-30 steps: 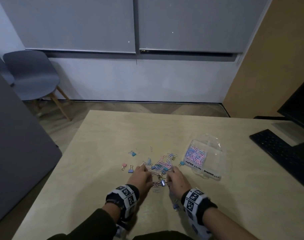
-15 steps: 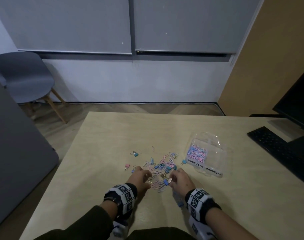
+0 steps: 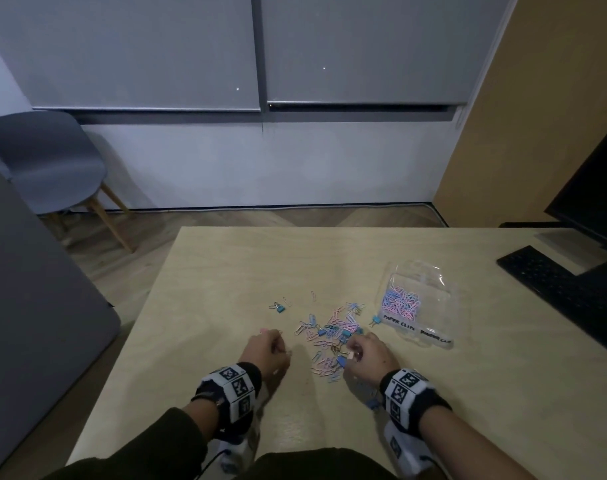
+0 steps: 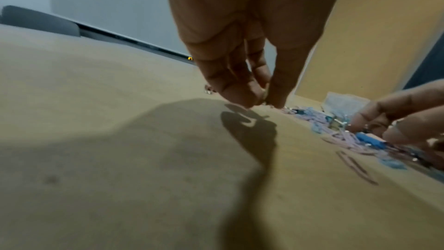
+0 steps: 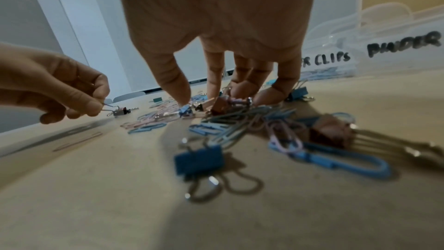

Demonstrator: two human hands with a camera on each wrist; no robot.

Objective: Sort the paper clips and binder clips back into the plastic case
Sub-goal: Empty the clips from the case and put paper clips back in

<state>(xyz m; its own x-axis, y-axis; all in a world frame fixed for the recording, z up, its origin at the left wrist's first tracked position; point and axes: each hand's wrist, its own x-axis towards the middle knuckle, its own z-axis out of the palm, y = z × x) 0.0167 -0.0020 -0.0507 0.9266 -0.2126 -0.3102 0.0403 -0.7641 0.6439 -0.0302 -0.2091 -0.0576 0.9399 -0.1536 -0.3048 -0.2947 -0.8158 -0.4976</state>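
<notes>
I work at a pale wooden table (image 3: 226, 271); everything sits on its near half, within reach of both hands. Toward the right edge lies the clear plastic case (image 3: 413, 306), lid open and labels turned to face me, so each kind can be dropped into its marked compartment. The one marked for paper clips already holds a heap of pink and blue clips; the one marked for binder clips looks bare, though I cannot be sure through the glare. Just left of the case, near the middle of the table's near half, the mixed pile of paper clips and binder clips (image 3: 333, 336) lies spread flat, which I judge lets single pieces be picked out.

My right hand (image 3: 368, 356) stands over the pile's near side, fingers curled down among pink and blue binder clips (image 5: 221, 105); I cannot tell whether any is actually gripped.

My left hand (image 3: 265, 351), left of the pile, pinches the wire handle of a small pink binder clip (image 5: 119, 111), held just above the table, apparently a stray being collected.

A blue binder clip (image 3: 278, 307) lies apart, farther toward the table's middle.
</notes>
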